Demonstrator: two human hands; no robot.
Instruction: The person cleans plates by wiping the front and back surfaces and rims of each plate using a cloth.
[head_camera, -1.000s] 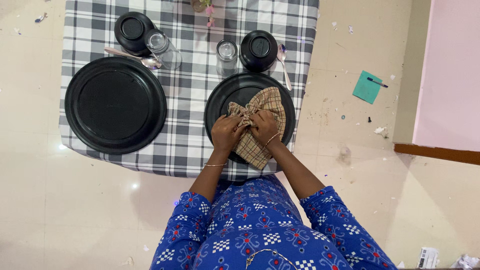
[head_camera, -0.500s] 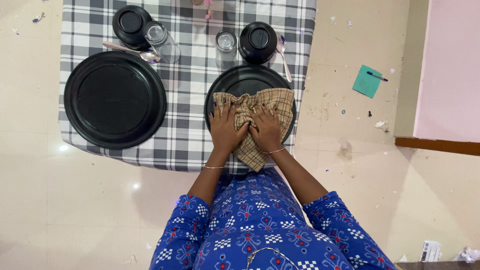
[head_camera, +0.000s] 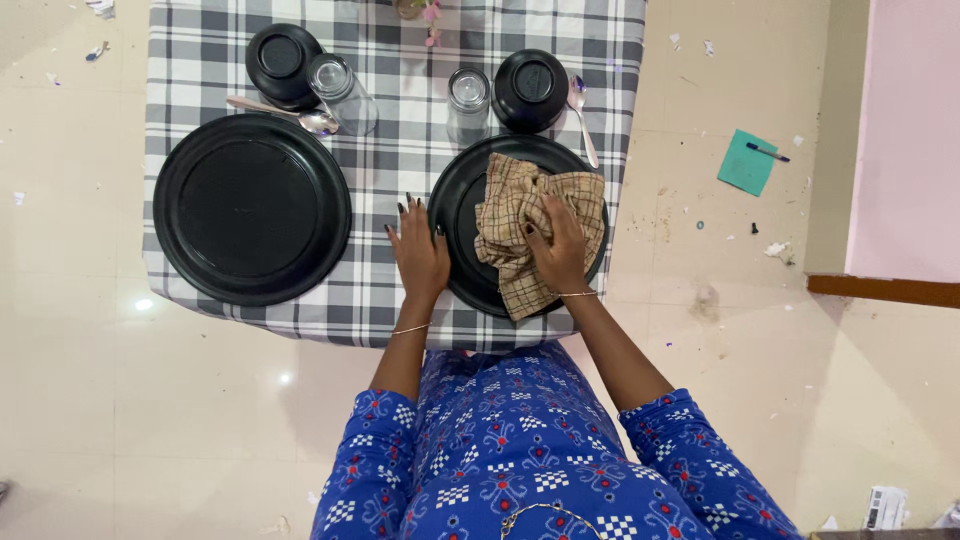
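- Your right hand (head_camera: 558, 245) is pressed flat on the checked cloth (head_camera: 530, 225), fingers spread over its middle, so it's pinning the cloth rather than gripping it.
- That cloth is all crumpled up on the black plate (head_camera: 462, 210) right in front of you, with one corner hanging down over the plate's near rim.
- Your left hand (head_camera: 418, 255) lies open, fingers fanned out, flat on the table (head_camera: 385, 170) and touching the plate's left edge. It's not holding anything.
- Just past that plate you've got a glass (head_camera: 468, 100), a black bowl (head_camera: 531, 88) turned upside down and a spoon (head_camera: 582, 118) to its right.
- On the left there's a second black plate (head_camera: 252, 208), bare, with another upside-down bowl (head_camera: 281, 62), a glass (head_camera: 341, 92) tipped at an angle and a spoon (head_camera: 285, 112) behind it.
- Over on the floor (head_camera: 700, 330) to your right there's a teal notepad (head_camera: 747, 162) with a pen (head_camera: 768, 152) on top.
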